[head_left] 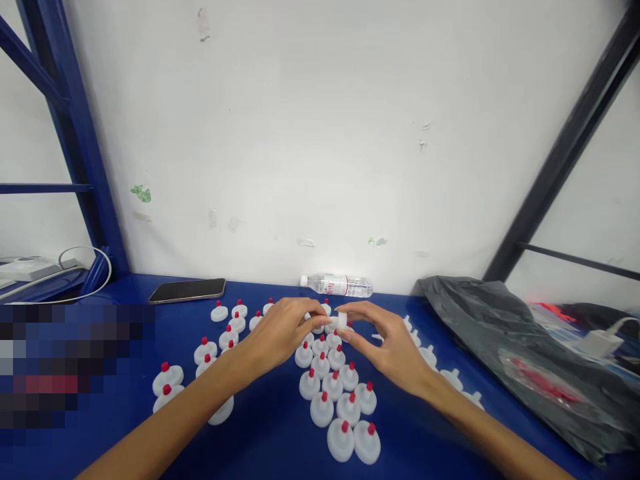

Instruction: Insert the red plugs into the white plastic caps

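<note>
My left hand (283, 331) and my right hand (387, 343) meet over the middle of a blue table (280, 440). Between their fingertips they pinch one small white cap (341, 321). Below the hands, several white caps with red tips (340, 400) stand in tidy rows. More red-tipped caps (220, 333) are scattered to the left. Plain white caps (440, 363) lie to the right, partly hidden by my right forearm.
A clear water bottle (337, 285) lies on its side against the white wall. A dark phone (187, 290) rests at the back left. A grey plastic bag (525, 360) covers the right side. Blue frame posts (80, 133) and white cables (75, 267) stand left.
</note>
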`<state>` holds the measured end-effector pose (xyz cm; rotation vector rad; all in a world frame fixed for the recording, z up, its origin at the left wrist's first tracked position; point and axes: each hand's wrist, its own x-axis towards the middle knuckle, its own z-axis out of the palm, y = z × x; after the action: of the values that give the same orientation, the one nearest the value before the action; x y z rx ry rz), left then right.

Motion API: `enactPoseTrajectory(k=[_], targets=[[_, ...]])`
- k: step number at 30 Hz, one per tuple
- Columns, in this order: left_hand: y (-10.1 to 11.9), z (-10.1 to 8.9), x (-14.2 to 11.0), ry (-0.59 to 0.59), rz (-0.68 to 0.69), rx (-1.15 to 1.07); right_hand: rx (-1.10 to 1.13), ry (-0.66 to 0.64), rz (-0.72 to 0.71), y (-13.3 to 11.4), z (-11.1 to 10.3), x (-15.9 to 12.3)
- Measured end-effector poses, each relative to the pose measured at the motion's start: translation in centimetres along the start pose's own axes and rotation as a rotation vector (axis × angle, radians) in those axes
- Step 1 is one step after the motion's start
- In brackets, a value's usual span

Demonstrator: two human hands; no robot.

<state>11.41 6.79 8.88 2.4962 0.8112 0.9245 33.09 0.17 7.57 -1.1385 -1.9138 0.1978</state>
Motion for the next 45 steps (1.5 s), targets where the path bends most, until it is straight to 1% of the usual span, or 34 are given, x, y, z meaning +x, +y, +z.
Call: enactPoseTrajectory(k=[2, 6, 10, 13, 15, 16, 20, 23, 26, 28, 30, 33, 36, 40, 43, 45], targets=[[0.1, 0.2, -0.1, -0.001, 0.016, 0.001, -0.010, 0.026, -0.018, 0.1, 0.3, -0.2], [0.7, 0.5, -0.2, 0.044, 0.032, -0.003, -0.026, 0.083, -0.081, 0.2, 0.6, -0.6], [1.5, 0.3, -0.3, 0.066, 0.099, -0.038, -0.011, 0.129, -0.118, 0.0, 0.8, -0.9], [2.1, 0.0, -0.5, 0.071, 0.141, -0.036, -0.017, 0.172, -0.235, -0.1, 0.8, -1.0], [2.4, -0.2, -0.5, 0.059, 0.138, -0.039, -0.030, 0.195, -0.312, -0.1, 0.8, -1.1], [2.5, -0.3, -0.5, 0.052, 0.130, -0.046, -0.041, 0.199, -0.323, -0.2, 0.8, -1.0], [2.6, -0.9, 0.0, 0.045, 0.066, -0.022, -0.142, 0.166, -0.273, -0.7, 0.2, -0.4], [1.7, -1.6, 0.3, 0.026, 0.004, 0.127, -0.236, 0.130, -0.205, -0.3, -0.5, 0.4], [0.2, -2.2, 0.2, -0.102, -0.063, 0.404, -0.329, 0.106, -0.029, 1.3, -1.2, 1.1], [-0.8, -2.3, 0.0, -0.203, -0.100, 0.530, -0.374, 0.085, 0.081, 2.7, -1.8, 1.5], [-1.5, -2.2, -0.4, -0.256, -0.118, 0.559, -0.405, 0.058, 0.151, 3.9, -2.3, 1.7], [-1.8, -1.9, -0.7, -0.296, -0.125, 0.561, -0.443, -0.009, 0.216, 5.3, -2.8, 1.7], [-1.6, -1.7, -0.8, -0.334, -0.130, 0.570, -0.457, -0.102, 0.251, 6.3, -2.7, 1.6], [-1.6, -1.3, -0.8, -0.363, -0.133, 0.591, -0.471, -0.211, 0.258, 7.2, -2.2, 1.6], [-2.0, -0.9, -0.8, -0.368, -0.122, 0.600, -0.478, -0.290, 0.232, 7.2, -2.0, 1.6], [-2.3, -0.7, -0.8, -0.369, -0.116, 0.598, -0.488, -0.319, 0.215, 6.9, -2.2, 1.6]])
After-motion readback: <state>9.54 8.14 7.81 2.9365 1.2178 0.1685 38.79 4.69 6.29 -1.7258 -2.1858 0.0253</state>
